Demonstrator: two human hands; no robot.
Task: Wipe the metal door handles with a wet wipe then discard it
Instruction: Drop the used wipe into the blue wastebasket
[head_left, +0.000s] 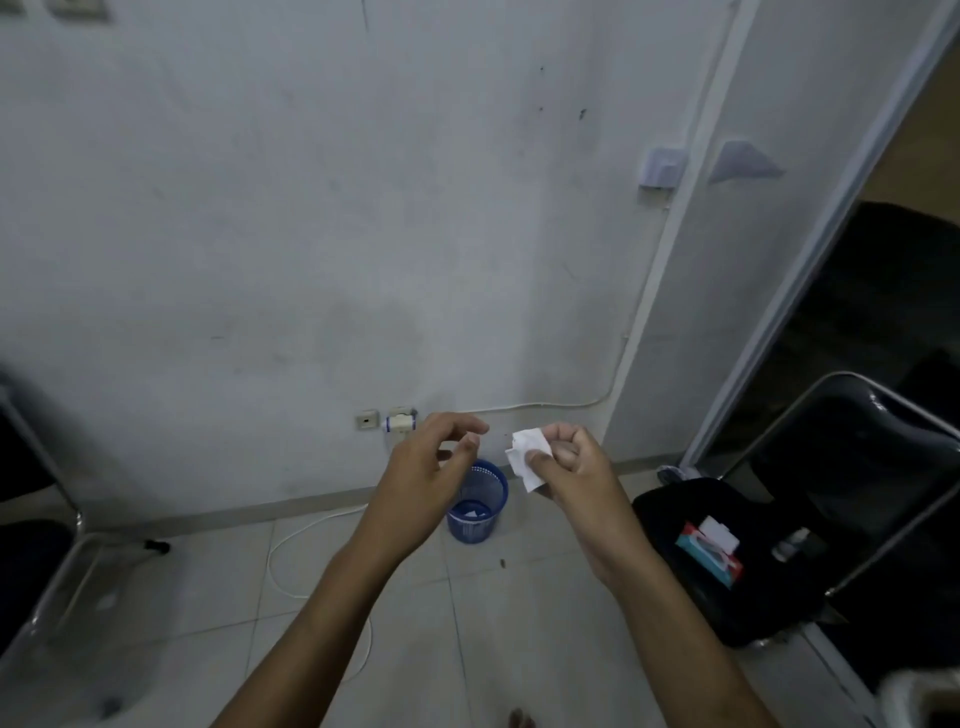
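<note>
Your right hand (563, 462) is pinching the white wet wipe (527, 457) at centre frame, above and right of the blue bin (480, 514); your left hand (431, 462) is hovering beside it, fingers loosely curled, holding nothing.

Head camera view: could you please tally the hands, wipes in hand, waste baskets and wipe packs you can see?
Hands: 2, the left hand empty, the right hand pinching the wipe
White wipe: 1
Blue waste basket: 1
Wipe pack on the black chair: 1
Total: 5
</note>
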